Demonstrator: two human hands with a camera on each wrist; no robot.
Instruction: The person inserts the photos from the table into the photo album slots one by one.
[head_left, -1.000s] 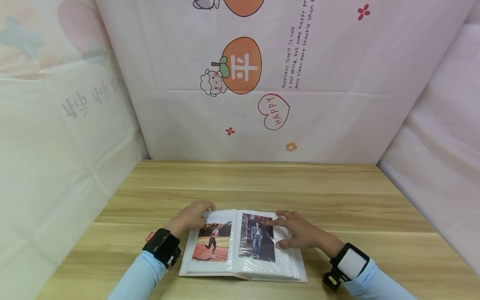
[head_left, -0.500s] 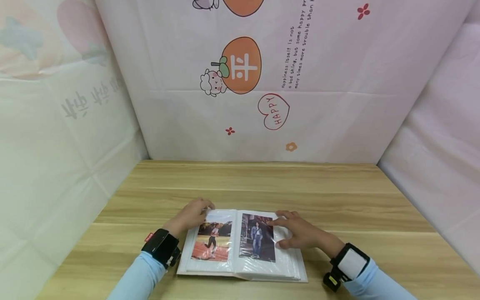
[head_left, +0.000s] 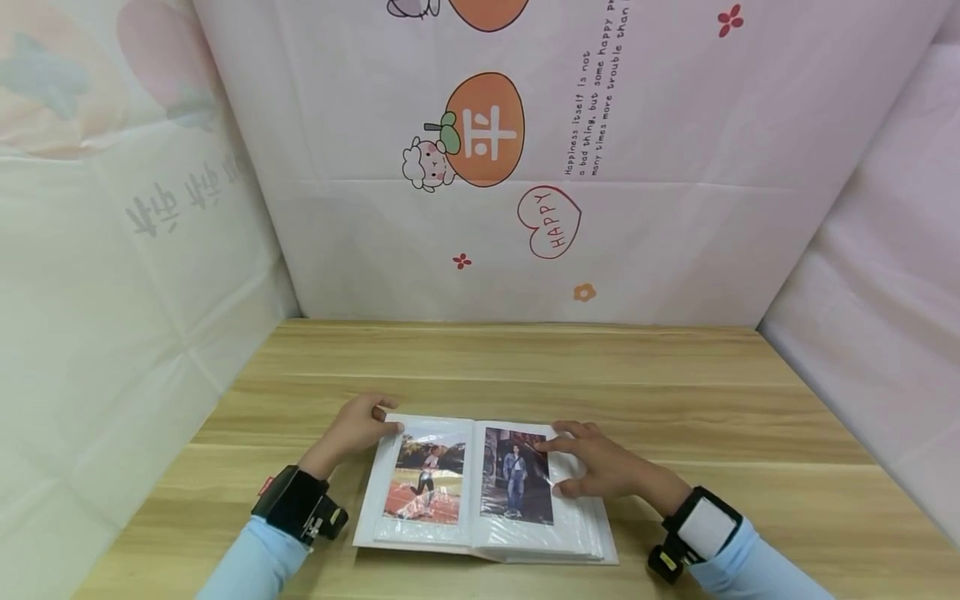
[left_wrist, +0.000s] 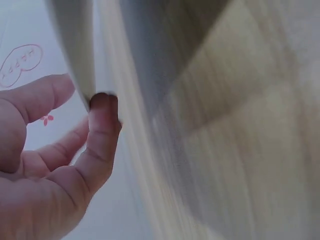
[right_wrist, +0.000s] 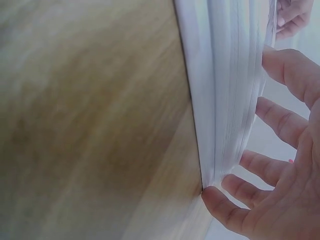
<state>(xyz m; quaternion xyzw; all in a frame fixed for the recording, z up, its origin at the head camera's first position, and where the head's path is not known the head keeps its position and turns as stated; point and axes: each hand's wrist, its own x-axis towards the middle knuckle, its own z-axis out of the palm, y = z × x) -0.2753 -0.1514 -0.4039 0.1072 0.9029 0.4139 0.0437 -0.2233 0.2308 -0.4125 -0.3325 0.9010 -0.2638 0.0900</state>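
A photo album (head_left: 472, 542) lies spread on the wooden table. Its left page carries a photo of a runner on a track (head_left: 426, 479); the right page has a photo of a figure in blue denim (head_left: 516, 475), both under shiny clear sleeves. My left hand (head_left: 354, 433) pinches the album's upper left corner, with the thumb on one face and a finger behind, as the left wrist view shows. The left side is tilted slightly off the table. My right hand (head_left: 600, 460) rests on the right page with spread fingers; in the right wrist view its fingertips (right_wrist: 212, 197) touch the stacked page edges.
The wooden table (head_left: 675, 383) extends around the album on all sides. A white printed sheet (head_left: 360, 250) stands behind it, and white cloth walls (head_left: 885, 292) flank both sides. Each wrist wears a strapped black device (head_left: 296, 504).
My left hand has shifted left and slightly back, from the album's top edge to its upper left corner, uncovering more of the left page. The right hand stays in place.
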